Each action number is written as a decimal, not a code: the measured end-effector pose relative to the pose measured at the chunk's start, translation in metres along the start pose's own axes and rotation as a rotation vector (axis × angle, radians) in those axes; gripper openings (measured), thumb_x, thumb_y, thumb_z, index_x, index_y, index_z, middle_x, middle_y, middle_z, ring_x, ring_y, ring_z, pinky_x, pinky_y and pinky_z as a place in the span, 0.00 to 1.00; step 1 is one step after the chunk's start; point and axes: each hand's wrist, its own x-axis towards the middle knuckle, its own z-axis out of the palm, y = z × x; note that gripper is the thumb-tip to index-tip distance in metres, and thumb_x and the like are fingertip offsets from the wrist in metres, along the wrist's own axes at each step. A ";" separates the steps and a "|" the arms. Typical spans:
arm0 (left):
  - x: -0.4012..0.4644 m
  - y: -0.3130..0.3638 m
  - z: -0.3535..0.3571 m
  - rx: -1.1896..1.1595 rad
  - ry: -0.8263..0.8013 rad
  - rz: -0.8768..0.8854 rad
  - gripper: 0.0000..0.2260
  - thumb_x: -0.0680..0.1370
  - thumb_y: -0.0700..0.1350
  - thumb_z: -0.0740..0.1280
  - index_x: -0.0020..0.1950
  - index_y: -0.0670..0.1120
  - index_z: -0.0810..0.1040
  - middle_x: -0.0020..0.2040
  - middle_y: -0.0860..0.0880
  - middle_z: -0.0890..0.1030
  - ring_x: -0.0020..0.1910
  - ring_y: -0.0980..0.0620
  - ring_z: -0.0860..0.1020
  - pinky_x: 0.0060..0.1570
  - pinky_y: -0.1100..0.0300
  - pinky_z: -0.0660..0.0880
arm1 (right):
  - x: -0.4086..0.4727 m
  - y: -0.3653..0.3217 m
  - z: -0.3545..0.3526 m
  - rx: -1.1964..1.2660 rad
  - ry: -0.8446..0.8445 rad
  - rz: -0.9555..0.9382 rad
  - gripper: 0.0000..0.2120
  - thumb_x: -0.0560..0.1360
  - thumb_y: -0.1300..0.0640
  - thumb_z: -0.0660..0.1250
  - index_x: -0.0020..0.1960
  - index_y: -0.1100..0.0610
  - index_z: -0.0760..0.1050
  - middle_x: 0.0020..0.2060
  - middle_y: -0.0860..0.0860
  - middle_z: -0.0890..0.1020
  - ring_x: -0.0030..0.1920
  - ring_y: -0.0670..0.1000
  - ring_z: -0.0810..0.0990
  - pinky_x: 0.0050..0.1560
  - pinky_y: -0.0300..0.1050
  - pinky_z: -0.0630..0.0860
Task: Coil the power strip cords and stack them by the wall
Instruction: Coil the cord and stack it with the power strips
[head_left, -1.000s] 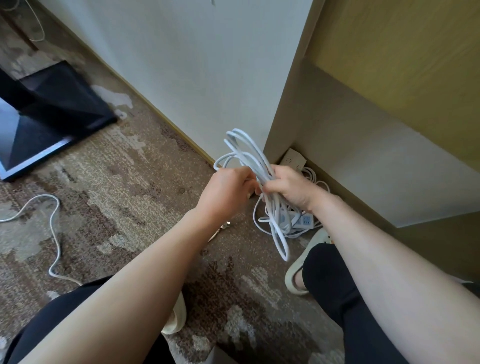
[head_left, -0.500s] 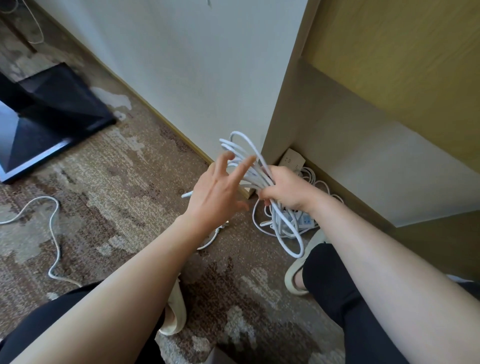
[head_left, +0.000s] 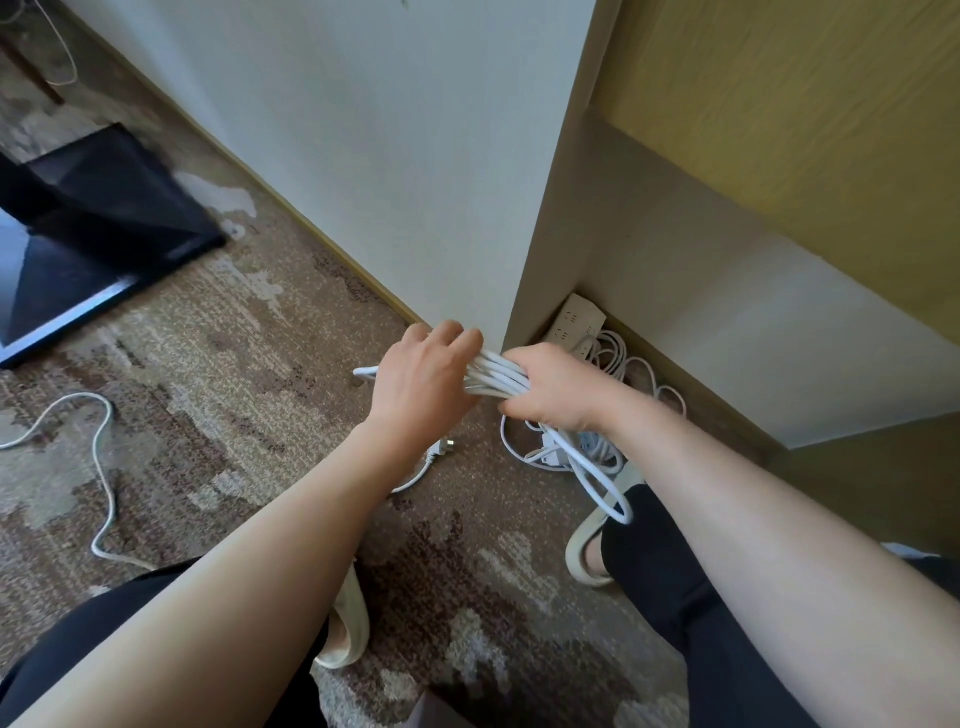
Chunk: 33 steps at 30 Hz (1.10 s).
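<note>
My right hand grips a bundle of white cord loops held above the carpet near the wall corner. One long loop hangs down below my right wrist. My left hand lies over the left end of the bundle with its fingers curled round the strands. The cord's plug rests on the carpet under my left wrist. A white power strip with a loose pile of cord lies in the alcove by the wall.
Another white cord snakes over the patterned carpet at the left. A black slanted stand base sits at the far left. White wall and a wooden cabinet close off the back. My knees and slippers are below.
The bundle has swung from upright to lying sideways between my hands. My left hand, spread open half a second ago, has closed over the bundle's left end.
</note>
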 end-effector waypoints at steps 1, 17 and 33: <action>0.000 0.000 0.000 0.002 -0.003 -0.008 0.14 0.67 0.49 0.73 0.47 0.46 0.74 0.43 0.48 0.77 0.37 0.45 0.70 0.31 0.53 0.71 | 0.000 0.001 -0.001 -0.016 -0.006 -0.005 0.05 0.69 0.58 0.69 0.41 0.52 0.74 0.35 0.53 0.80 0.34 0.54 0.79 0.38 0.58 0.78; 0.015 -0.011 -0.014 -0.059 0.059 -0.096 0.09 0.69 0.50 0.70 0.45 0.50 0.75 0.40 0.52 0.73 0.36 0.46 0.74 0.28 0.59 0.65 | -0.008 0.015 0.010 -0.199 0.400 -0.185 0.20 0.78 0.50 0.68 0.69 0.47 0.69 0.45 0.39 0.73 0.42 0.51 0.75 0.42 0.46 0.67; 0.005 -0.047 -0.011 -0.395 -0.150 -0.169 0.31 0.66 0.61 0.74 0.67 0.60 0.70 0.52 0.55 0.72 0.44 0.58 0.75 0.44 0.61 0.73 | -0.003 0.037 -0.018 -0.035 0.345 -0.011 0.18 0.71 0.33 0.66 0.38 0.47 0.72 0.29 0.47 0.76 0.29 0.49 0.73 0.32 0.48 0.69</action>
